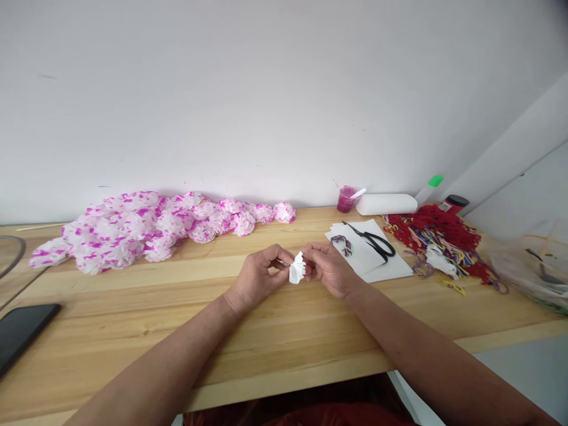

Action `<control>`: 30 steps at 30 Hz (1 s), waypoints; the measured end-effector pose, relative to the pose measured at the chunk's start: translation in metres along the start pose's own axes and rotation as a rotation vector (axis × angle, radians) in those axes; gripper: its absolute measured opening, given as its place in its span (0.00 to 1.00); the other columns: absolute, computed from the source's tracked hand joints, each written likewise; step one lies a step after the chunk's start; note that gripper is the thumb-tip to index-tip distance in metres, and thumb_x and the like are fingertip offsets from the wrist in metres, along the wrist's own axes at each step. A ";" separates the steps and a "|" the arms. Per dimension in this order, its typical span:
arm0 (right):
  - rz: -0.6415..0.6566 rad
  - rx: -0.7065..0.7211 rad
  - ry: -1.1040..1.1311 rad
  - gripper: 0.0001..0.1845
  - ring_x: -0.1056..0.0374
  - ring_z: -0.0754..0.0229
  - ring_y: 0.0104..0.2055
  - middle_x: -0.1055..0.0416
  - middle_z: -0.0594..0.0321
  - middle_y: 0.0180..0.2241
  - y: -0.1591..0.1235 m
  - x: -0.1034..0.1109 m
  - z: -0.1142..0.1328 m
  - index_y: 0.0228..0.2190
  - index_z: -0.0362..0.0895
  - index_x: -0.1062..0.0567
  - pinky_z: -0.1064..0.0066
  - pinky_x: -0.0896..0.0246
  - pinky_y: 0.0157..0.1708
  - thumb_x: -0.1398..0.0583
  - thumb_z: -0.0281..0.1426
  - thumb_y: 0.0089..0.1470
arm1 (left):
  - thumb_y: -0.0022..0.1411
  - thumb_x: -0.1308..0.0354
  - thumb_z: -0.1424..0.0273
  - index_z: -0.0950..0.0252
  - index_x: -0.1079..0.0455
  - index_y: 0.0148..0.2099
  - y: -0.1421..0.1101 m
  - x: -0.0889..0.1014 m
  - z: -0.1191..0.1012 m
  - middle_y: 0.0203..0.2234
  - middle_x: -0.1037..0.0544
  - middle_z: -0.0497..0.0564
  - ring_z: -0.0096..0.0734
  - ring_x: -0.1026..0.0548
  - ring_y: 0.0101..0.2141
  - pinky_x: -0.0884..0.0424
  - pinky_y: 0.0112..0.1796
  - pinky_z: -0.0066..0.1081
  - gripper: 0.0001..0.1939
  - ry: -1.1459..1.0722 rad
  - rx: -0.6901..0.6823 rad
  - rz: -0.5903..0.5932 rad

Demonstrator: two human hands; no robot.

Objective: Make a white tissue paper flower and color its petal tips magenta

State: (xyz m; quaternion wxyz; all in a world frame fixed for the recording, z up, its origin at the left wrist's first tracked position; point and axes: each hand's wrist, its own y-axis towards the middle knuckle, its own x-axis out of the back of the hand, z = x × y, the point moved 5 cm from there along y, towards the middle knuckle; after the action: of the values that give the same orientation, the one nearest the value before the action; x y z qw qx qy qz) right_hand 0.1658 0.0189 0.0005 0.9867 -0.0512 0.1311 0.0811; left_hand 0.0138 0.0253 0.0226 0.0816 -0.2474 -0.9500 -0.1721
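Both hands meet over the middle of the wooden table [133,331], pinching a small pleated piece of white tissue paper [297,269] between them. My left hand [260,277] grips its left end with closed fingers. My right hand [328,267] pinches the right side, fingers curled. The paper fans out downward between the two hands, just above the tabletop.
Several pink-and-white paper flowers [133,228] lie along the wall at the left. Black scissors [371,239] rest on white paper sheets [377,266] at the right, beside a heap of coloured wire ties [437,234], a pink cup [345,199] and a white roll [385,204]. A dark phone [20,331] lies far left.
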 end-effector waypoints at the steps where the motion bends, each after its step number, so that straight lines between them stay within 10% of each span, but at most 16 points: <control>1: 0.007 -0.010 0.009 0.18 0.39 0.66 0.21 0.34 0.68 0.17 -0.001 0.000 0.001 0.19 0.43 0.31 0.74 0.46 0.20 0.36 0.40 0.51 | 0.59 0.37 0.67 0.66 0.29 0.36 0.000 0.001 0.001 0.33 0.20 0.52 0.29 0.23 0.33 0.27 0.36 0.29 0.07 -0.056 0.020 -0.007; 9: 0.025 -0.037 -0.019 0.18 0.37 0.66 0.21 0.36 0.68 0.17 -0.005 -0.002 0.005 0.19 0.43 0.33 0.75 0.47 0.20 0.37 0.39 0.52 | 0.60 0.37 0.62 0.65 0.29 0.50 0.004 0.002 0.015 0.33 0.21 0.51 0.31 0.21 0.34 0.25 0.41 0.34 0.18 -0.570 0.259 -0.045; 15: 0.074 -0.018 -0.152 0.17 0.38 0.67 0.22 0.34 0.67 0.18 -0.008 -0.006 0.004 0.21 0.43 0.32 0.74 0.46 0.22 0.38 0.40 0.54 | 0.46 0.28 0.59 0.68 0.27 0.36 0.004 -0.004 0.029 0.23 0.22 0.49 0.28 0.24 0.24 0.27 0.29 0.30 0.20 -0.609 0.495 -0.135; 23: 0.009 0.022 -0.164 0.17 0.40 0.67 0.22 0.34 0.67 0.18 -0.009 -0.004 0.012 0.20 0.43 0.31 0.73 0.47 0.24 0.38 0.40 0.54 | 0.49 0.28 0.65 0.69 0.23 0.34 0.001 -0.008 0.029 0.26 0.20 0.52 0.29 0.25 0.28 0.30 0.33 0.31 0.13 -0.499 0.410 0.123; 30: 0.003 0.010 -0.088 0.19 0.39 0.68 0.21 0.33 0.67 0.19 -0.010 -0.005 0.011 0.20 0.43 0.30 0.74 0.47 0.21 0.36 0.42 0.53 | 0.48 0.27 0.66 0.68 0.25 0.32 0.003 -0.006 0.025 0.26 0.20 0.50 0.28 0.25 0.27 0.30 0.33 0.30 0.13 -0.543 0.378 0.094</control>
State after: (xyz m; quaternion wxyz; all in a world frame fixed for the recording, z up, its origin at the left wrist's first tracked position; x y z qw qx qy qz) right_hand 0.1659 0.0102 0.0132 0.9917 -0.0427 0.0878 0.0840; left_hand 0.0188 0.0340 -0.0014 -0.1225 -0.3081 -0.9398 0.0833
